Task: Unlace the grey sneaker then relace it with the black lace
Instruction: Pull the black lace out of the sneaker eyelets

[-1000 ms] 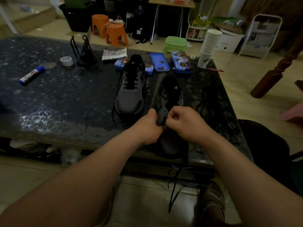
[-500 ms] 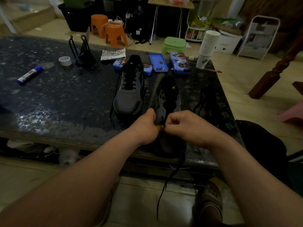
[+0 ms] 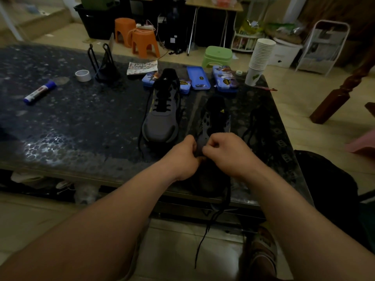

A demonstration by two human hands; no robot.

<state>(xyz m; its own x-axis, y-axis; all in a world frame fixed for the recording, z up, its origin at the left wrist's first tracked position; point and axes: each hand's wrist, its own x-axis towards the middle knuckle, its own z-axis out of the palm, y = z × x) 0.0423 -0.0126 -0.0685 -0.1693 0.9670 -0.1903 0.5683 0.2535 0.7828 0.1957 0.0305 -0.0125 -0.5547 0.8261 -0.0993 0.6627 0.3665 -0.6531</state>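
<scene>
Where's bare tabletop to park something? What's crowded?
Free: the broad left stretch of table, bordered by marker and tape roll behind, laced sneaker on its right, the front edge near. Crowded: far edge with pencil cases and paper cups; the right strip holds a loose lace; left hand and right hand pinch the near sneaker.

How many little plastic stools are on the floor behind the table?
3. The far orange stool and the near orange stool stand together beyond the table; the green stool is to their right. The table may hide others.
</scene>
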